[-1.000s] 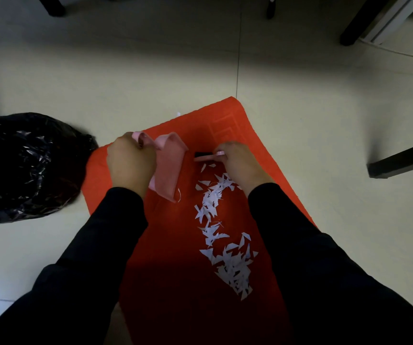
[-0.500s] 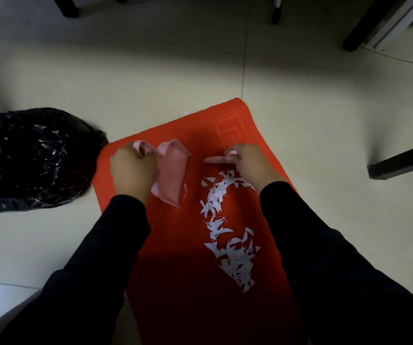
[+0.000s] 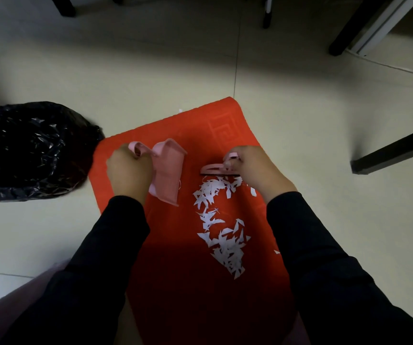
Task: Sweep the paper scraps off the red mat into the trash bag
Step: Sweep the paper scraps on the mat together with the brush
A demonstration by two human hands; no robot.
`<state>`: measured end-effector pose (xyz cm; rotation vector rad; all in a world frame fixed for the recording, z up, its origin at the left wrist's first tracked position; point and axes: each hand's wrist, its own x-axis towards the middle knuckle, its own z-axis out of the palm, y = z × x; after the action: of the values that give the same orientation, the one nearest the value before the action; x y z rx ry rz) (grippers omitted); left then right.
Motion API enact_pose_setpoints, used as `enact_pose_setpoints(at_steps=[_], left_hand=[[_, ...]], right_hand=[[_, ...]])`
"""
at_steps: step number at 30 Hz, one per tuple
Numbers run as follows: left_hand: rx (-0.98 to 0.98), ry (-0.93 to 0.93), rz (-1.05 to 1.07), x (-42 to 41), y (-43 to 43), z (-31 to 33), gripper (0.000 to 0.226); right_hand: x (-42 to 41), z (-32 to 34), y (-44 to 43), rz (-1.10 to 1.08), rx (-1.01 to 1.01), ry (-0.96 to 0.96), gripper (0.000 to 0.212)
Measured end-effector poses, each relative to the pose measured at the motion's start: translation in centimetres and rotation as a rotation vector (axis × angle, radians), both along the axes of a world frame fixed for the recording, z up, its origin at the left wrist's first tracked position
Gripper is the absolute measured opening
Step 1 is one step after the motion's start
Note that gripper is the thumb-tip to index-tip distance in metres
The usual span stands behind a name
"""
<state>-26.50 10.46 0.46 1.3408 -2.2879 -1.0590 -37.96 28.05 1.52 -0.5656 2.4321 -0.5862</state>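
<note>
Red mat (image 3: 237, 145) with embossed key pattern, white paper scraps (image 3: 221, 220), pink dustpan (image 3: 168, 175), glossy black trash bag (image 3: 26, 150).

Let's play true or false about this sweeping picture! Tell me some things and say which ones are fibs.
1. The left hand holds a pink dustpan. True.
2. The paper scraps are already in the trash bag. False: they lie on the red mat.
3. The right hand holds a small brush just beyond the scraps. True.
4. The trash bag is white. False: it is black.
</note>
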Motion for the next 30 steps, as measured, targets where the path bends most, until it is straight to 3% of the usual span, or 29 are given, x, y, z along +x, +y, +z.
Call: enact_pose_setpoints(at_steps=[6, 14, 21, 27, 30], left_hand=[[0.008, 0.041, 0.02, 0.7, 0.3, 0.0, 0.017], [0.03, 0.075, 0.071, 0.8, 0.5, -1.0, 0.014], [0.002, 0.053, 0.058, 0.0, 1.0, -1.8, 0.016], [-0.004, 0.05, 0.068, 0.1, 1.2, -1.2, 0.017], [0.01, 0.06, 0.061, 0.4, 1.6, -0.5, 0.018]], right_hand=[[0.9, -0.6, 0.7, -0.08, -0.093, 0.03, 0.019], [-0.3, -1.6, 1.3, -0.198, -0.258, 0.086, 0.017], [-1.6, -3.8, 1.3, -0.126, -0.14, 0.107, 0.022], [0.5, -3.4, 1.9, 0.028, -0.004, -0.004, 0.033], [1.5, -3.0, 2.8, 0.02, -0.001, 0.016, 0.022]])
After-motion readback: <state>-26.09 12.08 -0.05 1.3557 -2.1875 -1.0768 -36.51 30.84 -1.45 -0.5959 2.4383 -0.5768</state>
